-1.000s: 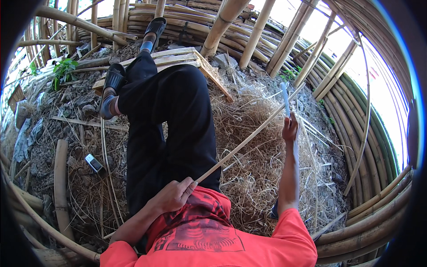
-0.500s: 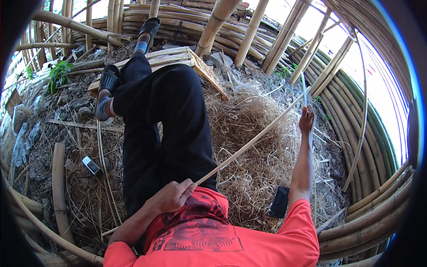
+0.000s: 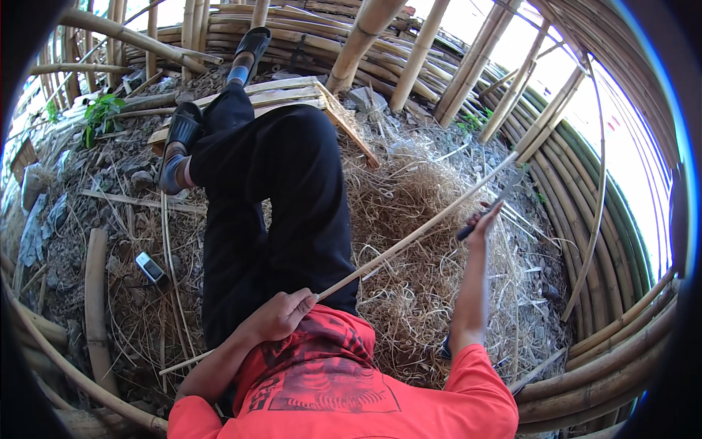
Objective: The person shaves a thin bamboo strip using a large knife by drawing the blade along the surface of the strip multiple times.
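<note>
My left hand is closed around a long pale bamboo strip close to my waist. The strip slants up and away to the right across my thigh, and its tail comes out behind my left forearm. On the right, my right hand grips a knife with a dark handle. Its grey blade points up and to the right, close to the far part of the strip. Whether blade and strip touch, I cannot tell.
Fine bamboo shavings cover the ground right of my legs. A slatted wooden piece lies beyond my knee. At left are a small silvery device and a thick bamboo piece. Bamboo poles and stacked lengths surround me.
My right hand has come nearer and left from the strip's far end, turning the knife so its dark handle shows. The left hand has barely shifted. My right arm now mostly hides the dark phone-like object.
</note>
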A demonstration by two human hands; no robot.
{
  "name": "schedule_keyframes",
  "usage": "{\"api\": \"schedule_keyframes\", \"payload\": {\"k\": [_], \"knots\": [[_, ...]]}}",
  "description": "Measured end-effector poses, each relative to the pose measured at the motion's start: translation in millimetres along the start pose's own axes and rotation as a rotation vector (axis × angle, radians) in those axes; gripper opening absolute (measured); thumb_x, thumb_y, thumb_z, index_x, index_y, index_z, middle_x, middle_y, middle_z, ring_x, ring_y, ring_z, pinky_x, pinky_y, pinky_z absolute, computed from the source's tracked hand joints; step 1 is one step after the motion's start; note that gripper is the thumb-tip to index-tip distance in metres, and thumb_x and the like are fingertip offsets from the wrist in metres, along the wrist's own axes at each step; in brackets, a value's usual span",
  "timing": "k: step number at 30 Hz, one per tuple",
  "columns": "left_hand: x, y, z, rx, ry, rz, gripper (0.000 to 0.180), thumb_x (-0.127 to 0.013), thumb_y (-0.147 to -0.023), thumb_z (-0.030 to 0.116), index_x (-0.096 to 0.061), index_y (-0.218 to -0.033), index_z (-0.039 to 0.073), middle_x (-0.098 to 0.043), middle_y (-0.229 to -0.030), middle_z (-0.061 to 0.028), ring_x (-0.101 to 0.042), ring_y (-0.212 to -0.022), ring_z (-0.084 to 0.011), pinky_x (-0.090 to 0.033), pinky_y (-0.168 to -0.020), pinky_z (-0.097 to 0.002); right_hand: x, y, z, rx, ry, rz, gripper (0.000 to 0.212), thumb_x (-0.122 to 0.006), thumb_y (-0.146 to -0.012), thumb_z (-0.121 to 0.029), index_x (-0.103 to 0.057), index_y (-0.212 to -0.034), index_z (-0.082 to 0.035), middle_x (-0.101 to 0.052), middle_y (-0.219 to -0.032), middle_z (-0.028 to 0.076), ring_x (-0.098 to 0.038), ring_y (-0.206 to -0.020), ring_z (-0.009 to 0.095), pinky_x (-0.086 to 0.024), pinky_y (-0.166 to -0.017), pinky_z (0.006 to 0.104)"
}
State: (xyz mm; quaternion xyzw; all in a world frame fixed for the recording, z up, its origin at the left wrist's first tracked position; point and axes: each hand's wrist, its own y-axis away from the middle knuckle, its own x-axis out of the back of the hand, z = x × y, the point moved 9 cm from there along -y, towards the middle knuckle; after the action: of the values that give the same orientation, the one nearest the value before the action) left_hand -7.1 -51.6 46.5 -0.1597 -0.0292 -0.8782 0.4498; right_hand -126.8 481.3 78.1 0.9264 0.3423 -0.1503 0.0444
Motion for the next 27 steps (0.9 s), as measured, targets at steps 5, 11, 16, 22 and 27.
{"api": "schedule_keyframes", "payload": {"k": [5,11,16,22,27], "knots": [[-2.6,-3.3,-4.0,0.02,-0.02,-0.013,0.032,-0.047,-0.107,0.026,-0.056,-0.093,0.0,-0.049,-0.057,-0.0138,-0.043,-0.049,-0.0186,-0.037,-0.052,-0.0349,-42.6,38.3,-35.9,0.516,-0.044,-0.284,0.073,-0.036,-0.093,-0.078,-0.054,-0.103,-0.008,-0.036,-0.05,-0.004,-0.03,-0.042,0.005,-0.021,-0.041,0.0235],[3.0,0.1,2.9,-0.001,-0.046,0.014,0.027,-0.048,-0.107,0.025,-0.058,-0.096,0.001,-0.053,-0.058,-0.0175,-0.053,-0.049,-0.0271,-0.038,-0.051,-0.0368,-58.1,37.1,-80.4,1.052,0.94,-0.36,0.064,-0.041,-0.096,-0.07,-0.059,-0.107,-0.009,-0.049,-0.057,0.004,-0.047,-0.048,0.015,-0.034,-0.046,0.0363],[2.3,5.4,6.5,-0.068,-0.118,0.005,0.025,-0.048,-0.106,0.023,-0.059,-0.099,0.002,-0.056,-0.06,-0.0201,-0.058,-0.052,-0.0369,-0.04,-0.05,-0.0402,-28.6,-40.1,-128.3,0.989,1.11,-0.222,0.048,-0.055,-0.099,-0.045,-0.069,-0.109,0.0,-0.056,-0.061,0.015,-0.051,-0.052,0.022,-0.039,-0.053,0.0402],[5.8,9.3,14.2,-0.106,-0.121,0.027,0.025,-0.049,-0.106,0.023,-0.056,-0.098,0.0,-0.056,-0.06,-0.0235,-0.056,-0.054,-0.0438,-0.038,-0.048,-0.0457,-42.3,-20.6,-144.0,1.078,1.252,-0.349,0.04,-0.059,-0.098,-0.039,-0.068,-0.104,-0.001,-0.056,-0.061,0.018,-0.056,-0.053,0.025,-0.04,-0.055,0.0418],[5.1,5.1,1.4,-0.056,-0.117,-0.015,0.026,-0.048,-0.106,0.024,-0.059,-0.098,0.002,-0.054,-0.057,-0.019,-0.056,-0.048,-0.0346,-0.039,-0.048,-0.0402,-32.8,-53.4,-132.6,1.053,1.134,-0.305,0.035,-0.058,-0.099,-0.035,-0.07,-0.106,-0.002,-0.057,-0.063,0.018,-0.058,-0.056,0.029,-0.042,-0.056,0.0413]]}}
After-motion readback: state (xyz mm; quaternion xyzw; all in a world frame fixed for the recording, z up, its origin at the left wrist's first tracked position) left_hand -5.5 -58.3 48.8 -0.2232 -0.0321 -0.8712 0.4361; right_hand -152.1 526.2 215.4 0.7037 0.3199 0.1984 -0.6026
